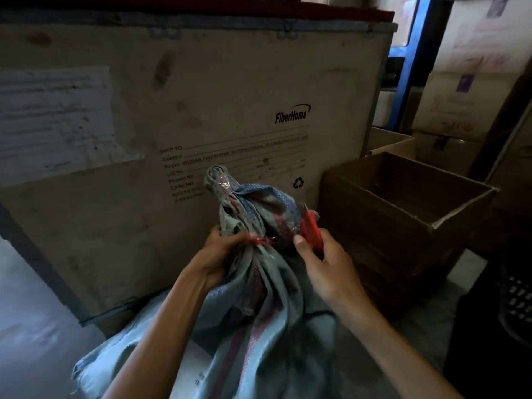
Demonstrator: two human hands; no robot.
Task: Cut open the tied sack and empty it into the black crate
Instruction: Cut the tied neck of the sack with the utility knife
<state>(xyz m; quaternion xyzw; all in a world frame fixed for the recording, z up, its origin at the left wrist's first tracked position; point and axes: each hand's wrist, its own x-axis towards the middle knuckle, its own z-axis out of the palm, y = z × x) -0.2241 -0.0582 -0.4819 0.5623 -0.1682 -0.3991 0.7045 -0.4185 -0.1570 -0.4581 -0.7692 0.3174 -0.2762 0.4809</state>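
A grey woven sack [267, 318] with red and blue stripes stands in front of me, its neck bunched and bound with a thin red tie [263, 241]. My left hand [221, 251] grips the neck right at the tie. My right hand [322, 260] holds a red utility knife [310, 226] just to the right of the neck, blade pointing up, apart from the tie. The sack's gathered top [221, 182] sticks up above both hands. A black perforated crate [518, 298] shows only partly at the right edge.
A large plywood shipping box [201, 96] marked FiberHome fills the space behind the sack. An open brown cardboard box [403, 203] sits to the right on a stack. More cartons [466, 96] and a blue rack post [408, 67] stand behind it. Grey floor [34, 326] lies at left.
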